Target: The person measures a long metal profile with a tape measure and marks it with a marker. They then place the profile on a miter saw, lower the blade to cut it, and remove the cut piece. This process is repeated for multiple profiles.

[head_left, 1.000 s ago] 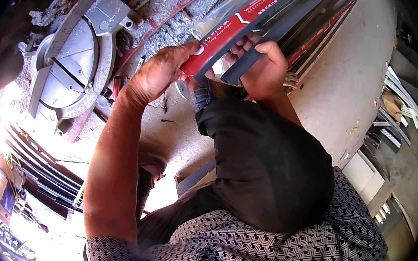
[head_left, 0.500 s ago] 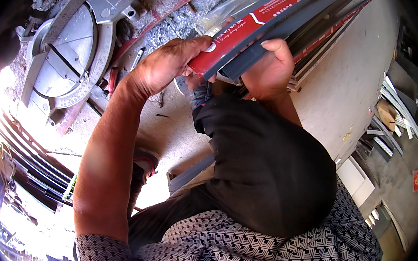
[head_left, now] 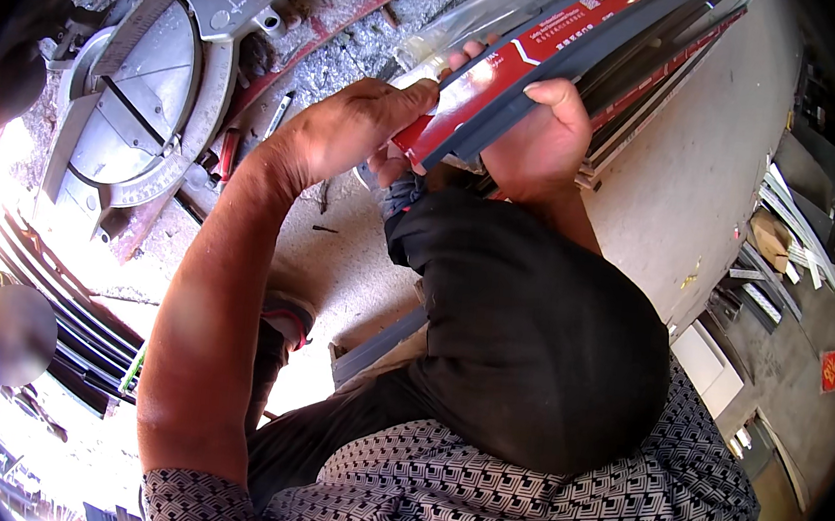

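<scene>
Head view looks down on both hands gripping one long dark metal profile (head_left: 557, 68) wrapped in a red printed film, which runs diagonally from the middle of the frame up toward the top right. Left hand (head_left: 355, 129) is closed over the profile's near end, thumb on the red face. Right hand (head_left: 545, 137) is wrapped around it just beside the left, fingers curled over the upper edge. More dark profiles (head_left: 655, 93) lie stacked right behind it, touching, so that side is tight. To the left stands a mitre saw's round turntable (head_left: 147, 99), well apart from the hands. Pale concrete floor (head_left: 686, 186) lies open to the right
</scene>
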`<state>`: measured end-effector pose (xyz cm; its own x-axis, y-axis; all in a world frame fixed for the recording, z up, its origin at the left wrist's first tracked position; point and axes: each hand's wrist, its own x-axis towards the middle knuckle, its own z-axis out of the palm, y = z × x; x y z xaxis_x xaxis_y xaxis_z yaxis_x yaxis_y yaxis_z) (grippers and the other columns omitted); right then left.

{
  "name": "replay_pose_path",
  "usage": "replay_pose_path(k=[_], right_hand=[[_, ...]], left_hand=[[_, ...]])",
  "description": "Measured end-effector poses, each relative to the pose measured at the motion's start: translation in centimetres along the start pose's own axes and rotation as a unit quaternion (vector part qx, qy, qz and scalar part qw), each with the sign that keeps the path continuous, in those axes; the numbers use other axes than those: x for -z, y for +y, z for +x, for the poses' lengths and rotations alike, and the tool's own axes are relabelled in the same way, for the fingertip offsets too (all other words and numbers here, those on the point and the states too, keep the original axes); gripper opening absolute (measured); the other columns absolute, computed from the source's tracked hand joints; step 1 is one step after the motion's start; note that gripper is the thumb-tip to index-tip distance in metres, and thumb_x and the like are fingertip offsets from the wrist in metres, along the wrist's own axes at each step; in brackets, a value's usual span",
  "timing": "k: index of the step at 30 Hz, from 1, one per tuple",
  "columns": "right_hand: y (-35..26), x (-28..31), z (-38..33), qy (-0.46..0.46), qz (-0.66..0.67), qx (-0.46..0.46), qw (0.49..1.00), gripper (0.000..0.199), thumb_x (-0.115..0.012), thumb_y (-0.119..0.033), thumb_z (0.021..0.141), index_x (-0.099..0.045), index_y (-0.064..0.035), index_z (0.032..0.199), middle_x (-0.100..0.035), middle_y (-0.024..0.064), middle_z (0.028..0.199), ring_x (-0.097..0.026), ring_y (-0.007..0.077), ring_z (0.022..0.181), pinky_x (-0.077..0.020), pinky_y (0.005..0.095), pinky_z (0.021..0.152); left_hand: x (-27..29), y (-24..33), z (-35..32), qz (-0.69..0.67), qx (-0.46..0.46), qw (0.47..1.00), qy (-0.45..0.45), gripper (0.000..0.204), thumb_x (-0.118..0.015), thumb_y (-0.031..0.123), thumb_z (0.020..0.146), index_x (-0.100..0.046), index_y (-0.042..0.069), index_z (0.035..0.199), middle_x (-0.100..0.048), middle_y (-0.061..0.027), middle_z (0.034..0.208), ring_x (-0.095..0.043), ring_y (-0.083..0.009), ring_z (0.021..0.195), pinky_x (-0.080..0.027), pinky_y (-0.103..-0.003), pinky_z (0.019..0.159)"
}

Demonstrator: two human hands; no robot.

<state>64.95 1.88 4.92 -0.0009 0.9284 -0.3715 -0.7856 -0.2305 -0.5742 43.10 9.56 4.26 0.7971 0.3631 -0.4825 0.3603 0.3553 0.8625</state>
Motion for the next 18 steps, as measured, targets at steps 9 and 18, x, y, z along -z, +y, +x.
replay_pose_path(k=[9,18], right_hand=[[0.6,-0.4,0.4,0.059,-0.001,-0.015,0.998,0.043,-0.052,-0.021,0.088,-0.055,-0.0012,0.126,-0.063,0.0166,0.118,-0.06,0.0353,0.118,-0.0453,0.0502,0.108],[1.1,-0.1,0.6,0.085,-0.021,-0.026,0.996,0.029,-0.055,-0.017,0.091,-0.058,-0.0019,0.115,-0.067,0.0137,0.113,-0.064,0.0314,0.111,-0.048,0.0477,0.103]], left_hand=[[-1.1,-0.4,-0.2,0.002,-0.046,0.995,0.088,0.051,-0.05,0.049,0.111,-0.072,0.003,0.11,-0.067,-0.0038,0.084,-0.059,-0.0121,0.079,-0.049,-0.03,0.076],[-1.1,0.4,-0.1,-0.052,0.001,0.999,0.005,0.066,-0.063,0.066,0.098,-0.07,0.0,0.107,-0.067,-0.0045,0.088,-0.064,-0.0133,0.082,-0.053,-0.029,0.078]])
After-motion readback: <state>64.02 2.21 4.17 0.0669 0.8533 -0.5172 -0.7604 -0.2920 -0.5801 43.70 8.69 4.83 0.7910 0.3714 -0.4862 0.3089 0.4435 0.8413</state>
